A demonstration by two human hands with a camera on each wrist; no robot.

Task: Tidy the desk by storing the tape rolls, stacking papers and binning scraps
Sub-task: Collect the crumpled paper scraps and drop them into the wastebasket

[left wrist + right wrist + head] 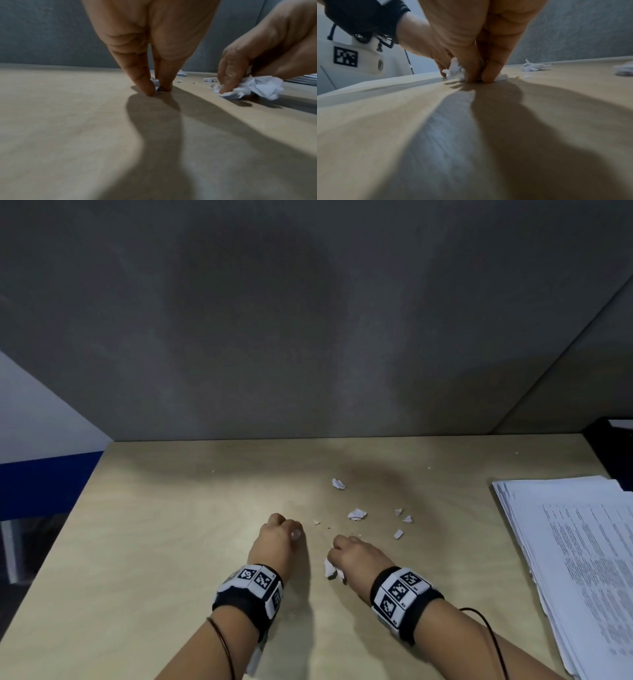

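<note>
**Both hands gathering scraps on the desk**

No bin shows in my views. My right hand point(356, 556) clutches a crumpled white wad point(254, 86); my left hand point(277, 537) pinches a tiny scrap point(155, 82). Loose scraps point(357, 514) litter the desk point(171, 525) beside the paper stack point(582, 559).

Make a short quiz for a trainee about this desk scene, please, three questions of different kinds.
1. True or false: the right hand holds a paper wad.
2. What does the left hand pinch? A) a tape roll B) a small scrap C) a pen
3. Fill in: the paper stack lies on the desk's ____ side.

Key: 1 true; 2 B; 3 right.
</note>
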